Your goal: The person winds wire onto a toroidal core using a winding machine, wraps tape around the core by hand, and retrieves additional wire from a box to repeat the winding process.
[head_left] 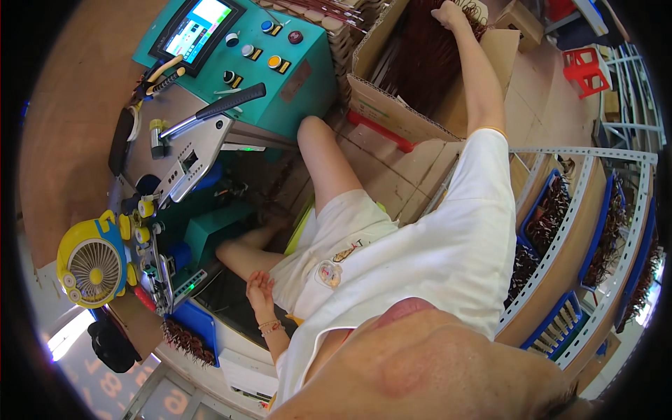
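Observation:
My right arm stretches out to a big cardboard box (402, 105) at the far right, packed with long, thin dark-brown wires (420, 59). Over these wires my right hand (445, 14) has its fingers bent together; what sits between them is too small to make out. Beside its wrist the wires curl into loops. My left hand (260, 292), palm up and loosely open, rests by my left thigh with nothing in it and a bracelet on its wrist. Nearest to it is a machine (168, 269) with rollers and a green-lit strip.
A teal control cabinet (301, 63) carries a screen and knobs. On the metal plate lie a hammer (210, 112) and pliers (164, 77). A yellow-blue fan (94, 273) stands at left. Blue trays (203, 329) of wire pieces sit below and on the right shelf rack (581, 210). A red stool (584, 72) stands behind.

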